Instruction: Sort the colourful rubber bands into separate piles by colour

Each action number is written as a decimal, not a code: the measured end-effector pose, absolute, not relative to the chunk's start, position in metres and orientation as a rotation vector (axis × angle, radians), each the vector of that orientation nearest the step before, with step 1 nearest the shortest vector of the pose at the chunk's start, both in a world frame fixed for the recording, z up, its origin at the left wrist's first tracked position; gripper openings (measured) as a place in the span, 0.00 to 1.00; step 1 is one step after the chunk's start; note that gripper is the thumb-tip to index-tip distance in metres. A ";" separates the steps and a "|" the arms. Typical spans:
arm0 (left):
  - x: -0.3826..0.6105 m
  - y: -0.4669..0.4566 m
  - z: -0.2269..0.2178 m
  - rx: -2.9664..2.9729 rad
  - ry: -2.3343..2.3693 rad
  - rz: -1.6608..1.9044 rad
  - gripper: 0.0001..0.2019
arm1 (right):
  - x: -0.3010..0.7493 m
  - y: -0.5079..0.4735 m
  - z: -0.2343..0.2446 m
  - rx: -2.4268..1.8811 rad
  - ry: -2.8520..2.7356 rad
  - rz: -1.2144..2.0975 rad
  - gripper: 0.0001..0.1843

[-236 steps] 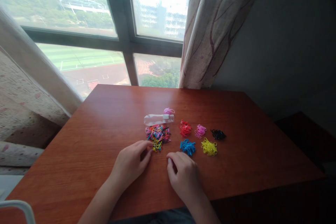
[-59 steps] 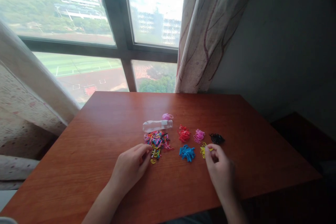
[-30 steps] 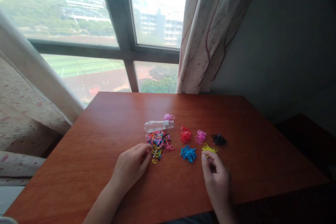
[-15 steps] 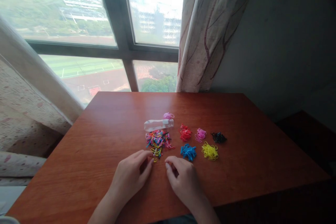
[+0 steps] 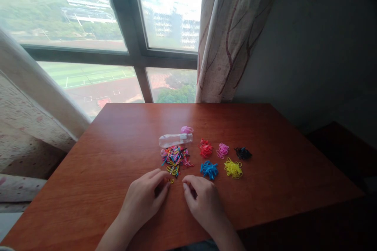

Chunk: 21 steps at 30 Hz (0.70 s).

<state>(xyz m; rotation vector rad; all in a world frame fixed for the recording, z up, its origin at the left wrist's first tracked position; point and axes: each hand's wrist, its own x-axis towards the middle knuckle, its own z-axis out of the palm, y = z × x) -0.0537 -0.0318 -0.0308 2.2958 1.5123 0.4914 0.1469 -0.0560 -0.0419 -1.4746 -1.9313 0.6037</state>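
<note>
My left hand [image 5: 144,193] rests on the table with thumb and forefinger nearly together. A small yellow rubber band [image 5: 172,181] pokes out at those fingertips. To its right, my right hand [image 5: 203,196] is curled, thumb and forefinger closed; anything between them is too small to see. Just beyond the hands lies a mixed heap of coloured rubber bands [image 5: 176,156]. Sorted by colour on the right are red bands [image 5: 206,149], pink bands [image 5: 223,150], black bands [image 5: 243,153], blue bands [image 5: 209,170] and yellow bands [image 5: 233,168].
A clear plastic bottle [image 5: 172,140] lies on its side behind the mixed heap, with a pink looped item [image 5: 186,130] behind it. The brown wooden table [image 5: 88,172] reaches to a window [image 5: 167,86] with curtains [image 5: 226,39] at both sides.
The whole view has shifted slightly, so everything appears a little further left. Both hands keep almost the same pose, and the piles look unchanged.
</note>
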 end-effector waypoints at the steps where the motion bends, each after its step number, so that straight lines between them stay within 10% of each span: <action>1: -0.054 -0.032 -0.030 2.293 1.508 0.495 0.08 | 0.147 -0.056 -0.043 -1.470 -1.934 0.597 0.09; 21: -0.055 -0.032 -0.031 2.235 1.487 0.564 0.07 | 0.147 -0.056 -0.047 -1.440 -1.933 0.582 0.08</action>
